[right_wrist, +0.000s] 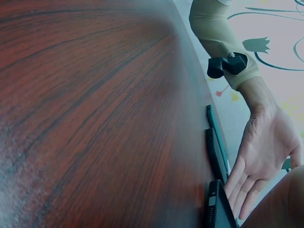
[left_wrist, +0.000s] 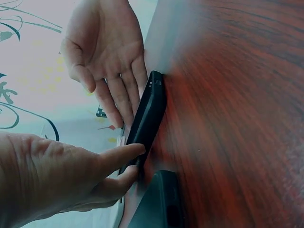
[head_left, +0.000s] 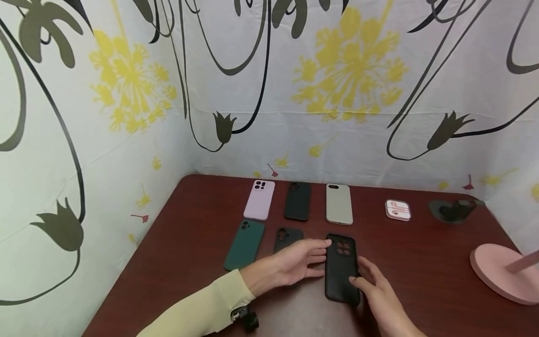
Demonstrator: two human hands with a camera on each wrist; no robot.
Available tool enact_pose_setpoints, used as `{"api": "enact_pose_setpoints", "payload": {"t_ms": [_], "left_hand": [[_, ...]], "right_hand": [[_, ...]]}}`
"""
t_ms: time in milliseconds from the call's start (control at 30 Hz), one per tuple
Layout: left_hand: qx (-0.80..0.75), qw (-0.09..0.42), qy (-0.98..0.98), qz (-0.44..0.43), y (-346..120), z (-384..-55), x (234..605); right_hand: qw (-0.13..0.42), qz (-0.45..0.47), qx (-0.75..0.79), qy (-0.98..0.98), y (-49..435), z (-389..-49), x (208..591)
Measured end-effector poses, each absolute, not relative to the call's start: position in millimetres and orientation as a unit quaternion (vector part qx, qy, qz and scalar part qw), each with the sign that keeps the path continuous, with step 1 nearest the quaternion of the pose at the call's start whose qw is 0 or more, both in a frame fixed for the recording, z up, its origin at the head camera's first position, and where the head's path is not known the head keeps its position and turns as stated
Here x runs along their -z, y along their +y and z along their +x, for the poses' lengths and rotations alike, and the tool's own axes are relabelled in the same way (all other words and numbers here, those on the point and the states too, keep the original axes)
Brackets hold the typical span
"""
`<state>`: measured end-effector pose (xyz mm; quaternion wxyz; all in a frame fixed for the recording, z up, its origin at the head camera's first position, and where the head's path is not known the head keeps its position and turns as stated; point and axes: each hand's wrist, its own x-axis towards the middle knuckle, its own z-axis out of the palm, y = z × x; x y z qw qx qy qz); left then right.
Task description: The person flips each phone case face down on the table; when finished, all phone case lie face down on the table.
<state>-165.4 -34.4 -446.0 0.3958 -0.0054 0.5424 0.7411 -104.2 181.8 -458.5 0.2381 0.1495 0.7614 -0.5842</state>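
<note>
A black phone case [head_left: 340, 276] with a camera cutout lies on the table between both hands. My left hand [head_left: 301, 262] reaches to its left edge, fingers mostly straight, thumb near the top corner. At the lower right edge is my right hand [head_left: 381, 295], thumb overlapping the case and fingers along its side. In the left wrist view, the right hand [left_wrist: 107, 61] shows an open palm with extended fingers beside the case [left_wrist: 149, 111]. The right wrist view shows the left palm [right_wrist: 270, 142] spread near it. A dark grey case [head_left: 288, 236] is partly hidden behind the left hand.
Behind are a teal case [head_left: 245, 245], a lilac case [head_left: 258, 201], a dark case [head_left: 297, 201] and a light grey case [head_left: 338, 206]. Rightward sit a small white box [head_left: 397, 210], a dark stand-like object [head_left: 452, 210] and a pink round base [head_left: 503, 274]. Patterned cloth surrounds the table.
</note>
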Motion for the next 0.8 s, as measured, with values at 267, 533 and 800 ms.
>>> {"api": "enact_pose_setpoints", "payload": {"t_ms": [267, 533, 800], "left_hand": [[-0.762, 0.383, 0.522, -0.026, -29.4, -165.2, 445.8], [-0.759, 0.392, 0.519, -0.027, -28.9, -166.7, 446.7], [-0.753, 0.396, 0.525, -0.017, -29.2, -165.6, 445.3]], "right_hand": [[0.214, 0.164, 0.602, 0.751, 178.9, -105.2, 460.2], [0.215, 0.168, 0.594, 0.757, 178.0, -106.6, 460.4], [0.216, 0.159, 0.587, 0.764, 177.8, -107.0, 461.4]]}}
